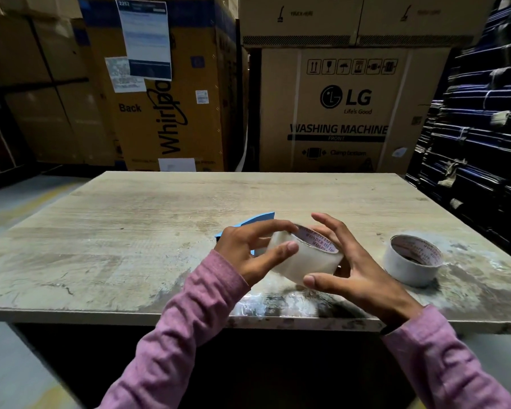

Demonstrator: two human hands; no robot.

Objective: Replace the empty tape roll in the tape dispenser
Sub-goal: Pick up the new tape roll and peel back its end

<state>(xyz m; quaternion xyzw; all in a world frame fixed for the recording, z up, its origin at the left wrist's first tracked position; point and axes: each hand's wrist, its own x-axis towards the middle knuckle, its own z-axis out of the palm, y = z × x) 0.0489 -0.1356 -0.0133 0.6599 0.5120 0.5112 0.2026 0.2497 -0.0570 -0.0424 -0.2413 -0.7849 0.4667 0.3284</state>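
Note:
A roll of clear tape (pixel 303 259) with a printed cardboard core is held just above the table, tilted. My left hand (pixel 248 250) grips its left side with thumb and fingers. My right hand (pixel 345 262) grips its right side, thumb under the front, fingers spread over the back. Behind my left hand lies the blue tape dispenser (pixel 255 219), mostly hidden. A second roll (pixel 412 261) with a printed core lies flat on the table to the right, apart from my hands.
The worn wooden table (pixel 148 231) has its front edge just below my wrists. Large cardboard appliance boxes (pixel 337 113) stand behind it. Dark stacked bundles (pixel 484 128) rise at the right. Grey floor shows on the left.

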